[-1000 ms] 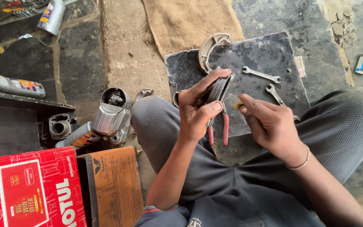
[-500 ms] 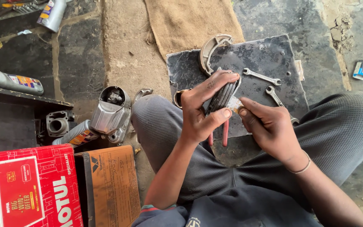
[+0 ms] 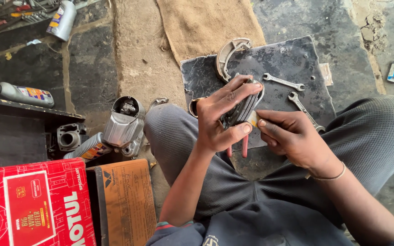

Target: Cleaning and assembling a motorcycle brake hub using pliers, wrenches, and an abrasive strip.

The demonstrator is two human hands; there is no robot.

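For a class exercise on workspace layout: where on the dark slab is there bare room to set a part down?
Bare room lies on the dark slab above the two spanners, right of the brake shoe. Near the hands it is crowded.

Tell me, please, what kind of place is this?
Probably an informal vehicle repair workshop on a stone floor: spanners on a dark slab, a metal engine part and oil bottles lie around the seated person.

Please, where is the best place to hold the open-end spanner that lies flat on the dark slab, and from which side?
Probably the bare shank of the spanner, pinched across its narrow width from above. It lies flat on the dark slab, apart from the second spanner and the brake shoe, so the space above looks free; the wide ends give less grip.
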